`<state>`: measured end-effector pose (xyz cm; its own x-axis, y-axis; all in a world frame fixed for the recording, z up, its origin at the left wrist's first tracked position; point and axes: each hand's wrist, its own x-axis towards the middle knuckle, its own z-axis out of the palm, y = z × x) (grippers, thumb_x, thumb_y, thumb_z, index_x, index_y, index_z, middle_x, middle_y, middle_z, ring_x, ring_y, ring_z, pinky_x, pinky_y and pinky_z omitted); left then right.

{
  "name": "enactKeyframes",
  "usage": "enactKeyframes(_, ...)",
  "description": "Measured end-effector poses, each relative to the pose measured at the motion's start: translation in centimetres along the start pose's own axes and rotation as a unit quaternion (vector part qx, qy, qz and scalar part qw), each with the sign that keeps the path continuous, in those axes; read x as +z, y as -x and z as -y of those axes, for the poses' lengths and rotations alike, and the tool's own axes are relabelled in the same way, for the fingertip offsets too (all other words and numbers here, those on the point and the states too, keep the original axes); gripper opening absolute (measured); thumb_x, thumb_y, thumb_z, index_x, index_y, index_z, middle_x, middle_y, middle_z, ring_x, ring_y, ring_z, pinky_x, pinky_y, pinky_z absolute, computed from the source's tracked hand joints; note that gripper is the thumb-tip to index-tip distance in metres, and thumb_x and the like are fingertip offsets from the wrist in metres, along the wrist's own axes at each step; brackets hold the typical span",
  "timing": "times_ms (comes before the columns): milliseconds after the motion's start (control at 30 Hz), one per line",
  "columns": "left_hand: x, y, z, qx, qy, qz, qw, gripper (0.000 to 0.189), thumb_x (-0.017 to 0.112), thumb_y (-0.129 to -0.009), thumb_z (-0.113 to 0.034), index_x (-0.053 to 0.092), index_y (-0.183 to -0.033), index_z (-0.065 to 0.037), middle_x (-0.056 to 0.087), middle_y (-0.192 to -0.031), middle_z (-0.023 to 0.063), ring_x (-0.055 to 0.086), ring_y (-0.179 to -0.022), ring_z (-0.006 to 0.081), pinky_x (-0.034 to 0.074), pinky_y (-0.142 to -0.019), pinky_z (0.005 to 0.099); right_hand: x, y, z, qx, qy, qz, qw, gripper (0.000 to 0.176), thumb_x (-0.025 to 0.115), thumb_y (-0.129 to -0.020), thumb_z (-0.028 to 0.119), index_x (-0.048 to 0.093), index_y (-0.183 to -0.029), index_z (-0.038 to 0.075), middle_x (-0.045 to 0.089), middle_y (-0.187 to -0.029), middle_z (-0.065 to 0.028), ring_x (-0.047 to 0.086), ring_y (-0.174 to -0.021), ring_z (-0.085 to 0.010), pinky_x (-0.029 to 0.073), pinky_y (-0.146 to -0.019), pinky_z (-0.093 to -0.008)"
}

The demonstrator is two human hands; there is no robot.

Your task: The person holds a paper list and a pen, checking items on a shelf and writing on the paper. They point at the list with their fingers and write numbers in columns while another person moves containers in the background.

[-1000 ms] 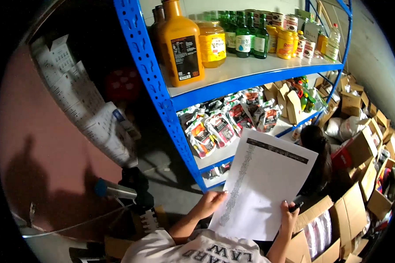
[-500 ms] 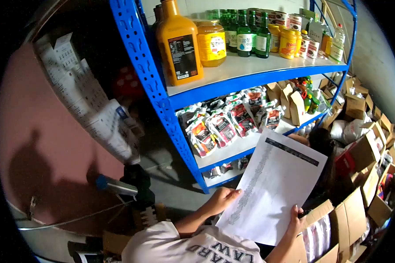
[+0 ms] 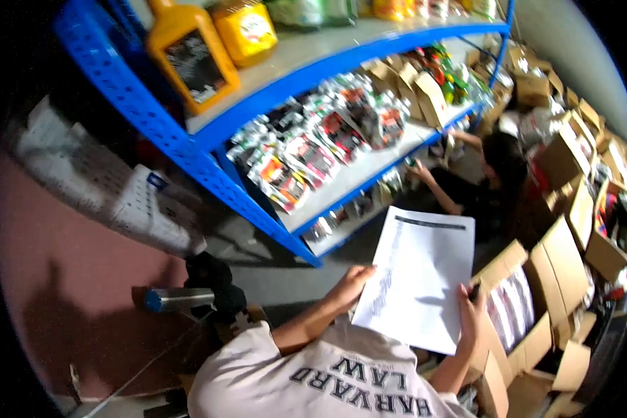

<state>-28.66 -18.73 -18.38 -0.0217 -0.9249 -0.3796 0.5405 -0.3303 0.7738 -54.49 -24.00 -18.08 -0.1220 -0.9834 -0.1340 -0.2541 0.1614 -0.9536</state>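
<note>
A white printed sheet of paper (image 3: 425, 285), with a dark band across its top and a column of small text down its left side, is held in front of my chest. My left hand (image 3: 352, 287) pinches its left edge, thumb on top. At the right edge, my right hand (image 3: 472, 313) grips the sheet, and a small dark object (image 3: 474, 291) shows by its fingers, its kind unclear. The lettering on the sheet is too small to read.
A blue-framed shelf (image 3: 313, 73) bears bottles, jars and several printed pouches (image 3: 310, 157). Beyond the sheet, a person in dark clothes (image 3: 491, 181) crouches, reaching to the lower shelf. Open cardboard boxes (image 3: 557, 272) crowd the right side. White printed papers (image 3: 139, 202) lie at left.
My view has tilted down and swung, so the shelf appears higher and further left. The crouching person now shows clearly. Both hands keep hold of the paper, which stands more upright in view.
</note>
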Motion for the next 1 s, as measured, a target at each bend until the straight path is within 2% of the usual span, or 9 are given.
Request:
enactKeyframes(67, -1.0, -0.4, 2.9, -0.079, -0.013, 0.047, 0.996, 0.033, 0.041, -0.086, -0.023, 0.051, -0.094, 0.008, 0.059, -0.080, 0.0119, 0.060, -0.067, 0.0164, 0.050, -0.058, 0.0256, -1.2, 0.4, 0.6, 0.016, 0.028, 0.043, 0.999, 0.020, 0.059, -0.076, 0.020, 0.050, -0.072, 0.003, 0.045, -0.060, 0.0014, 0.040, -0.055, -0.0076, 0.034, -0.047, -0.0237)
enactKeyframes(133, 0.3, 0.5, 2.8, -0.120, -0.060, 0.103, 0.986, 0.033, 0.038, -0.087, -0.023, 0.052, -0.094, 0.006, 0.060, -0.079, 0.0092, 0.060, -0.061, 0.0149, 0.050, -0.051, 0.0225, -2.3, 0.6, 0.3, 0.077, 0.119, 0.039, 0.989, 0.021, 0.058, -0.076, 0.020, 0.049, -0.073, 0.001, 0.044, -0.058, 0.0007, 0.039, -0.054, -0.0076, 0.034, -0.047, -0.0244)
enactKeyframes(200, 0.6, 0.6, 3.2, -0.145, -0.070, 0.082, 0.983, 0.033, 0.037, -0.087, -0.023, 0.052, -0.095, 0.006, 0.060, -0.079, 0.0094, 0.060, -0.062, 0.0143, 0.050, -0.053, 0.0226, -2.7, 1.0, 0.7, 0.063, 0.140, 0.046, 0.987, 0.022, 0.057, -0.077, 0.019, 0.048, -0.072, 0.000, 0.044, -0.058, 0.0001, 0.038, -0.053, -0.0081, 0.033, -0.045, -0.0252)
enactKeyframes(333, 0.0, 0.2, 3.0, -0.125, -0.064, 0.094, 0.986, 0.032, 0.039, -0.086, -0.021, 0.052, -0.091, 0.008, 0.059, -0.080, 0.0105, 0.058, -0.065, 0.0144, 0.047, -0.056, 0.0240, -2.9, 0.9, 0.7, 0.111, 0.219, 0.082, 0.966, 0.028, 0.057, -0.076, 0.022, 0.048, -0.067, -0.003, 0.042, -0.051, -0.0015, 0.040, -0.049, -0.0073, 0.033, -0.042, -0.0265)
enactKeyframes(467, -0.8, 0.0, 2.3, -0.033, -0.238, 0.073, 0.968, 0.032, 0.042, -0.085, -0.022, 0.057, -0.075, 0.005, 0.058, -0.064, 0.0059, 0.052, -0.047, 0.0083, 0.038, -0.039, 0.0193, -2.6, 0.6, 0.0, 0.070, 0.135, 0.134, 0.979, 0.032, 0.056, -0.077, 0.023, 0.047, -0.063, -0.005, 0.041, -0.049, -0.0011, 0.038, -0.048, -0.0073, 0.032, -0.041, -0.0267)
enactKeyframes(600, -2.3, 0.4, -0.4, 0.002, -0.263, 0.026, 0.964, 0.031, 0.042, -0.084, -0.019, 0.057, -0.077, 0.007, 0.059, -0.068, 0.0070, 0.053, -0.058, 0.0092, 0.040, -0.053, 0.0215, -0.9, 0.8, 1.6, 0.049, 0.148, 0.164, 0.974, 0.033, 0.055, -0.077, 0.024, 0.048, -0.063, -0.006, 0.041, -0.049, -0.0024, 0.035, -0.046, -0.0087, 0.033, -0.043, -0.0271)
enactKeyframes(700, -3.0, 1.1, -1.6, 0.019, -0.257, 0.014, 0.966, 0.031, 0.041, -0.085, -0.019, 0.056, -0.079, 0.008, 0.059, -0.071, 0.0069, 0.052, -0.060, 0.0084, 0.039, -0.054, 0.0207, -0.4, 1.0, 1.4, -0.001, 0.173, 0.219, 0.960, 0.031, 0.055, -0.079, 0.024, 0.052, -0.068, -0.005, 0.048, -0.049, -0.0059, 0.040, -0.045, -0.0105, 0.036, -0.045, -0.0279)
enactKeyframes(800, -3.9, 1.5, -1.5, 0.020, -0.274, 0.003, 0.961, 0.031, 0.041, -0.086, -0.019, 0.055, -0.082, 0.008, 0.058, -0.074, 0.0052, 0.050, -0.063, 0.0065, 0.039, -0.056, 0.0201, 0.0, 1.5, 3.1, 0.051, 0.174, 0.252, 0.951, 0.029, 0.054, -0.080, 0.023, 0.055, -0.070, -0.004, 0.053, -0.051, -0.0073, 0.051, -0.048, -0.0119, 0.040, -0.048, -0.0265)
enactKeyframes(1000, -4.5, 1.4, -0.9, 0.065, -0.288, 0.005, 0.955, 0.029, 0.041, -0.087, -0.018, 0.053, -0.076, 0.007, 0.055, -0.068, 0.0011, 0.042, -0.059, 0.0043, 0.037, -0.053, 0.0222, -0.2, 1.9, 2.5, 0.037, 0.182, 0.261, 0.947, 0.029, 0.055, -0.078, 0.023, 0.056, -0.067, -0.004, 0.052, -0.050, -0.0066, 0.050, -0.045, -0.0116, 0.040, -0.046, -0.0263)
